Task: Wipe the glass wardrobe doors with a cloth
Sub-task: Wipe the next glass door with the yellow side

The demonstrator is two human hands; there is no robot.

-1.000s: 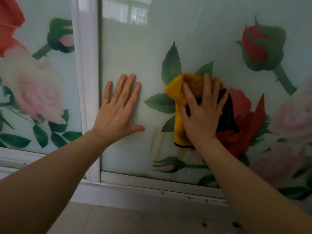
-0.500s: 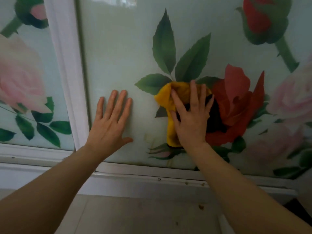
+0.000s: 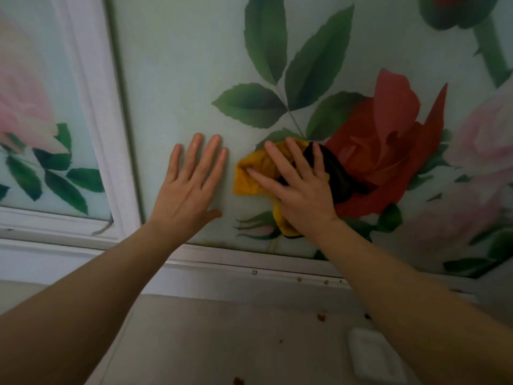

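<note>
Glass, rose-printed: near the wardrobe door (image 3: 172,87) bottom edge, the left hand (image 3: 188,187) braces flat, fingers straight; the right hand (image 3: 298,187), fingers spread, presses the bunched yellow-and-black cloth (image 3: 251,176). Even pressure, overlapping strokes would serve best.

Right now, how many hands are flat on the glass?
2. The left hand presses bare on the glass door near the white frame. The right hand presses the yellow cloth against it, beside the printed red rose. None hidden.
</note>
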